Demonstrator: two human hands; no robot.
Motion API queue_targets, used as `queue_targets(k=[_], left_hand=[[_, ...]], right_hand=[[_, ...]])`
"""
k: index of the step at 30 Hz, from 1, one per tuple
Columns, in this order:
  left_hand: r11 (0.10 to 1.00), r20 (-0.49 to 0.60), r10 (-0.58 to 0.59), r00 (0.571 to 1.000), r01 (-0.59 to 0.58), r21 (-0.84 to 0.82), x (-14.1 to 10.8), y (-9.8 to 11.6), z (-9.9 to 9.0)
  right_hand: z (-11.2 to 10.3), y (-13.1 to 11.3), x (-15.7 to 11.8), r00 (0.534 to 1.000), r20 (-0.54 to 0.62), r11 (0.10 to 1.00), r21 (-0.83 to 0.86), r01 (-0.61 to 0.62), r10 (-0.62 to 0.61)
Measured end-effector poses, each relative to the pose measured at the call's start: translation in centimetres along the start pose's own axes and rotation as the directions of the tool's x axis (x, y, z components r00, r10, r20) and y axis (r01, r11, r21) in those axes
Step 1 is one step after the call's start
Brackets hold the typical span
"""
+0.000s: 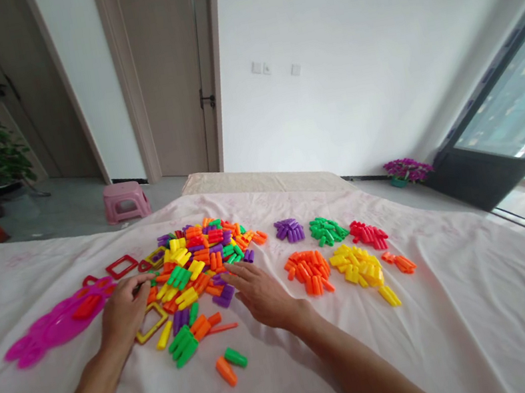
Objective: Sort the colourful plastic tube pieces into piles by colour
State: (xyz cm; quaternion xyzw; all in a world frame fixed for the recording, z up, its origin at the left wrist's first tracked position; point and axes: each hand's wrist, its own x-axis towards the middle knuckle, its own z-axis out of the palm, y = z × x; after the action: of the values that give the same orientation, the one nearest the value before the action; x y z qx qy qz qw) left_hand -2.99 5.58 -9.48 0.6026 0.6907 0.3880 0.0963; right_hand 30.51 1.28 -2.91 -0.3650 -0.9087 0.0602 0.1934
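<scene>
A mixed heap of small plastic building pieces (197, 262) in orange, yellow, green, purple and red lies on the cloth. At its left edge is my left hand (124, 309), fingers bent and thumb a little apart, with no piece visible in it. My right hand (262, 295) reaches in from the right, fingers stretched over the heap's edge beside a purple piece (224, 296); its fingertips seem to touch the pieces. Closer to me lie a joined green piece (184, 346), a loose orange piece (225, 371) and a loose green piece (235, 357).
Sorted piles stand to the right: purple (289, 231), green (328, 231), red (369, 234), orange (309, 271) and yellow (357, 265). At left lie a magenta plastic plate (52, 328), a red square frame (121, 267) and a yellow square frame (151, 322). A pink stool (126, 201) stands beyond.
</scene>
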Motion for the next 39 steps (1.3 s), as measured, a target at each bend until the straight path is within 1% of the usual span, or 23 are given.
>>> queue_targets(k=[2, 4, 6, 8, 11, 14, 17, 21, 24, 26, 28, 30, 32, 33, 34, 36, 39], left_hand=[[1.000, -0.001, -0.001, 1.000, 0.001, -0.003, 0.0, -0.2, 0.1], [1.000, -0.006, 0.003, 1.000, -0.003, -0.008, 0.0, -0.3, 0.2], [1.000, -0.008, 0.008, 1.000, -0.008, -0.014, 0.0, -0.4, 0.3], [1.000, -0.005, 0.007, 1.000, -0.007, -0.011, 0.0, -0.4, 0.3], [1.000, 0.006, 0.000, 1.000, 0.000, -0.006, 0.0, -0.3, 0.2], [1.000, 0.014, -0.006, 1.000, 0.006, -0.002, 0.0, -0.1, 0.1], [1.000, 0.010, -0.012, 1.000, 0.012, 0.003, 0.0, 0.0, 0.0], [1.000, 0.008, -0.008, 1.000, 0.008, -0.001, 0.1, 0.0, 0.0], [1.000, 0.019, -0.007, 1.000, 0.007, -0.002, 0.1, 0.0, 0.0], [1.000, 0.022, -0.005, 1.000, 0.005, -0.005, 0.0, 0.2, -0.1], [1.000, 0.020, -0.009, 1.000, 0.010, -0.008, 0.0, 0.4, -0.1], [1.000, 0.017, -0.019, 1.000, 0.019, -0.007, 0.0, 0.5, -0.2], [1.000, 0.017, -0.022, 1.000, 0.023, -0.007, 0.0, 0.5, -0.1], [1.000, 0.018, -0.021, 1.000, 0.021, -0.009, 0.0, 0.4, -0.1], [1.000, 0.019, -0.019, 1.000, 0.019, -0.013, 0.0, 0.3, -0.1], [1.000, 0.022, -0.013, 1.000, 0.014, -0.022, 0.0, 0.2, 0.0], [1.000, 0.015, 0.000, 1.000, 0.001, -0.028, 0.0, 0.1, 0.1]], right_hand=[[1.0, -0.3, 0.4, 1.000, 0.023, 0.999, -0.036, 0.021, -0.020], [1.7, -0.3, 0.5, 1.000, 0.026, 0.999, -0.036, 0.010, -0.010], [2.0, 0.0, 0.5, 1.000, 0.008, 0.999, -0.026, -0.018, 0.018], [2.0, 0.3, 0.4, 0.997, 0.002, 0.996, -0.035, -0.082, 0.082], [1.8, 0.7, 0.0, 0.977, 0.028, 0.976, -0.054, -0.210, 0.212], [1.4, 0.6, -0.1, 0.959, 0.008, 0.959, -0.015, -0.282, 0.283], [1.1, 0.1, 0.4, 0.952, 0.004, 0.952, 0.015, -0.306, 0.306], [1.1, -0.5, 1.0, 0.954, 0.058, 0.956, -0.044, -0.291, 0.293], [1.1, -0.5, 0.9, 0.948, 0.067, 0.949, -0.066, -0.308, 0.312], [0.8, 0.0, 0.5, 0.944, 0.042, 0.945, -0.023, -0.328, 0.328], [0.3, 0.9, 0.3, 0.938, -0.025, 0.938, 0.032, -0.344, 0.345], [-0.7, 2.4, 0.2, 0.920, -0.119, 0.927, 0.060, -0.370, 0.375], [-1.9, 4.3, 0.4, 0.887, -0.206, 0.910, 0.060, -0.410, 0.414], [-2.6, 5.3, 0.5, 0.867, -0.230, 0.896, 0.060, -0.440, 0.441], [-3.3, 6.4, 0.7, 0.845, -0.239, 0.876, 0.058, -0.479, 0.478], [-4.5, 8.5, 1.0, 0.795, -0.209, 0.817, 0.037, -0.575, 0.569], [-5.4, 11.1, 1.2, 0.711, -0.144, 0.709, -0.076, -0.701, 0.688]])
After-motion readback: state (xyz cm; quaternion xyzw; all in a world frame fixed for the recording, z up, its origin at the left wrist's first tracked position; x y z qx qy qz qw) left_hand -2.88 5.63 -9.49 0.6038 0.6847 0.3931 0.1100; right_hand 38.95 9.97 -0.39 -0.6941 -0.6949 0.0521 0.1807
